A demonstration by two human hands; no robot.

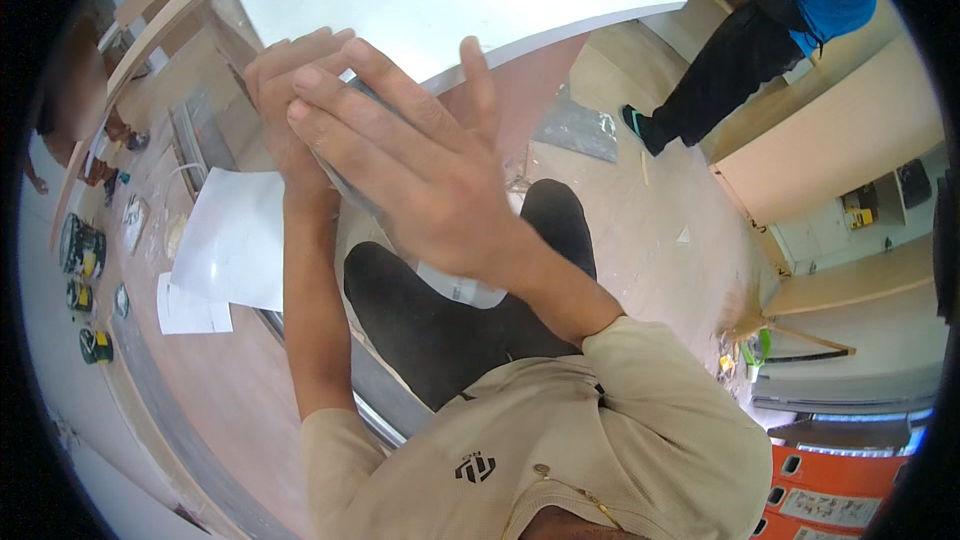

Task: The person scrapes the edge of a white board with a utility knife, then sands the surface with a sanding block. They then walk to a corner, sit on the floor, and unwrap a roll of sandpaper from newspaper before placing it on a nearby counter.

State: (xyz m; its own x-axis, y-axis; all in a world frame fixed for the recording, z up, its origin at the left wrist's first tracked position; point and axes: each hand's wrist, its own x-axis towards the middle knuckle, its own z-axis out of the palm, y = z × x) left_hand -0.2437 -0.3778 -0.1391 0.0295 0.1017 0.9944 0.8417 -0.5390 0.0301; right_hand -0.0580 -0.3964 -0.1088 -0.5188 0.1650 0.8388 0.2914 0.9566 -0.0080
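A pale, stained floor point(660, 270) spreads across the middle in bright light, with a whitish wall point(58, 380) at lower left, wooden cabinetry point(830, 165) at right and an orange unit point(835, 475) at lower right.

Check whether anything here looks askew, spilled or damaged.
A large white sheet lies crookedly against a smaller white sheet on the floor; a gray panel there bears whitish smears. Both look untidy. I see no clear liquid spill.

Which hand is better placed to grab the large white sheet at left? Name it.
Left, probably: the left hand appears nearer the large white sheet; the right hand sits farther right.
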